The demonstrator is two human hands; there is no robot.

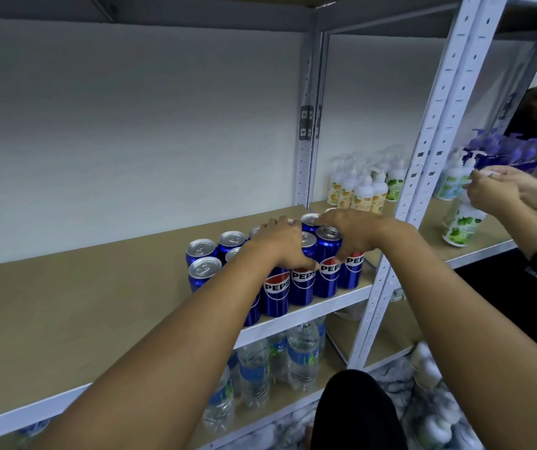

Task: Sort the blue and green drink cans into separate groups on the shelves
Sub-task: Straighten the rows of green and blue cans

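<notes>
Blue cans [303, 284] clustered on shelf [98, 287]; left hand [280, 241], right hand [348, 235] grip can tops.

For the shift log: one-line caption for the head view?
Both hands, left and right, rest on clustered blue cans on the shelf.

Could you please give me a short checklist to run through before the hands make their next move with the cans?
1. Blue cans grouped together on the shelf: ok.
2. Cans upright: ok for those visible.
3. Front-row cans back from the shelf edge: not ok, they stand close to it.
4. Left hand and right hand each on the cans: ok; whether they grip cannot tell.
5. Green cans located: not ok, none in view.
6. Free shelf space left of the cans: ok.
</notes>
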